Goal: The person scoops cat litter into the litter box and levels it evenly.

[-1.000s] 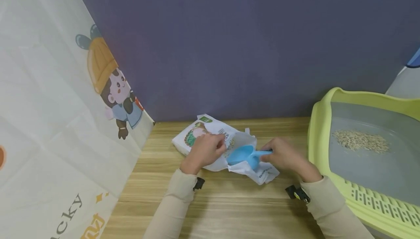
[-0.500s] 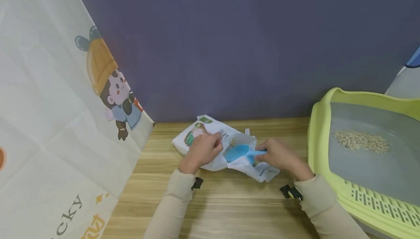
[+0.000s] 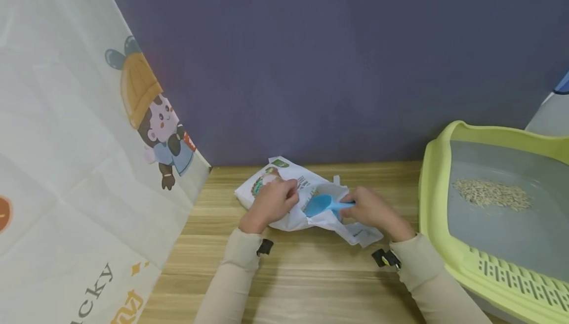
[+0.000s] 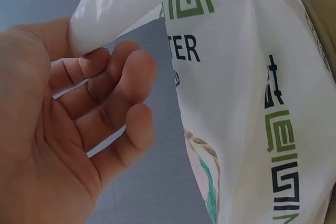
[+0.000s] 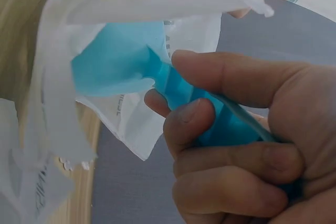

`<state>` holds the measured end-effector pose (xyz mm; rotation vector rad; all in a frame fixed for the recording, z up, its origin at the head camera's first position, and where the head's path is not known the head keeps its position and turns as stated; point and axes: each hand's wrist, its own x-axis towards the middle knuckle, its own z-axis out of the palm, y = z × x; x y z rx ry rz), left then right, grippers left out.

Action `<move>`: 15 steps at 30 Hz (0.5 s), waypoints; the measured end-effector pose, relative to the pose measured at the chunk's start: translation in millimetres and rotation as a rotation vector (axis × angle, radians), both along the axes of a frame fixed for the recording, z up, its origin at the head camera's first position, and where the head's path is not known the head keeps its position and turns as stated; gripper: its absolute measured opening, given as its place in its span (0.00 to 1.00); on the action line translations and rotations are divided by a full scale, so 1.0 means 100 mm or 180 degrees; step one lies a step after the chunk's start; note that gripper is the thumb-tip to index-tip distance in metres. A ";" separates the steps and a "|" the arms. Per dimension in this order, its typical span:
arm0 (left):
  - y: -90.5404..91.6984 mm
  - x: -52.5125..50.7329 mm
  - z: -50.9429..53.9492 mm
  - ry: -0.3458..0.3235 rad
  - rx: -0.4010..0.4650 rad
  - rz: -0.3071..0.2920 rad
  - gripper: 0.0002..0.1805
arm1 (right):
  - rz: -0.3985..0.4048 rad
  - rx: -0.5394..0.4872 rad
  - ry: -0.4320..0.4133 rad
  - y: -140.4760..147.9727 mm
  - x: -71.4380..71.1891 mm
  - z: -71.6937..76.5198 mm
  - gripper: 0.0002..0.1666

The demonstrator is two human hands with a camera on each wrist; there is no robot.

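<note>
Blue plastic forms a small scoop with a deep bowl and a narrow handle, and its bowl is inside the open mouth of a white, soft bag with printed pictures and letters. The right hand grasps the scoop by its handle; in the right wrist view the thumb lies along one side and the other fingers are bent around it. White folds of the bag surround the bowl in this view. The left hand is on the other side of the opening and pinches the edge of the bag near the thumb, as the left wrist view shows, with its fingers bent.

Each arm wears a beige sleeve, and near each wrist there is a small black device. The bag lies on its side upon a brown table with wood grain, near a dark blue-grey wall. To the right, well apart from the bag, stands a large grey tray with a yellow-green rim; on its floor lies a pile of pale beige pellets. At the left, a white wall covering carries a cartoon figure in an orange hat.
</note>
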<state>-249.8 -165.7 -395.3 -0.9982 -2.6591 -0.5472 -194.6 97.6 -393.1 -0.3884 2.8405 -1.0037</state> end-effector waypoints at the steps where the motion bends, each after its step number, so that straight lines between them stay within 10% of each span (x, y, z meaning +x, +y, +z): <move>1: -0.01 0.00 0.00 -0.0019 0.0012 0.0004 0.16 | -0.0006 0.0006 -0.0005 -0.01 -0.01 -0.01 0.13; 9: -0.05 -0.03 0.00 -0.0178 0.0088 0.0040 0.15 | 0.0172 -0.0062 0.0115 -0.03 -0.07 -0.06 0.22; 15: -0.07 -0.04 0.01 -0.0421 0.0178 0.0052 0.15 | 0.0169 -0.0067 0.0175 -0.10 -0.12 -0.07 0.10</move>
